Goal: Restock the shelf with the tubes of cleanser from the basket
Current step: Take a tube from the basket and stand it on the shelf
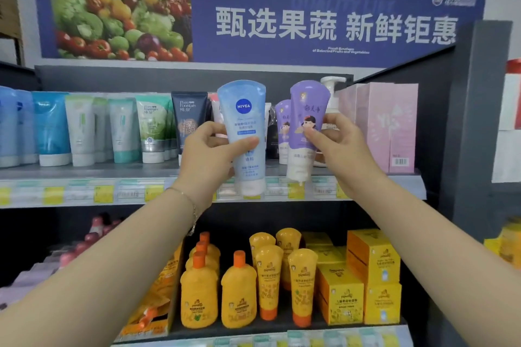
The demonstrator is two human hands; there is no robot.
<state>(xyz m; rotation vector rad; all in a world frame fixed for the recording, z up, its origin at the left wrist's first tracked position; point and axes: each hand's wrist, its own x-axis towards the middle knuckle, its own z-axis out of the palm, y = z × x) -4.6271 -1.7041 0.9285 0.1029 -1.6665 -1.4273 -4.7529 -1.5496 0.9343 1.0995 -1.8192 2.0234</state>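
**Item 1: blue tube** (242, 110). Cleanser, cap down, upright. It is held in the air in front of the upper shelf (84, 170), with its cap level with the price strip (84, 191). The left hand (208, 155) grips it, thumb across the front label and fingers curled behind.

**Item 2: purple tube** (307, 110). Cap down, tilted slightly, also in the air ahead of the shelf edge. The right hand (341, 144) pinches it at mid-body between thumb and fingers.

**Stock already placed:** 1 matching purple tube (282, 127) stands just behind. A dark tube (188, 115) stands to the left, a pump bottle (332, 87) and pink boxes (394, 127) to the right. The basket is not in view.

**Risks, as judged:**
- Both hands are loaded, so neither is free to steady a neighbour.
- The gap between the dark tube and the purple stock looks narrow. A tube pushed in at an angle would likely tip the row.
- The tilted purple tube may not land flat on its cap and could fall over.
- If the mid-body pinch slips, the tube drops onto the yellow bottles (239, 290) on the shelf below.
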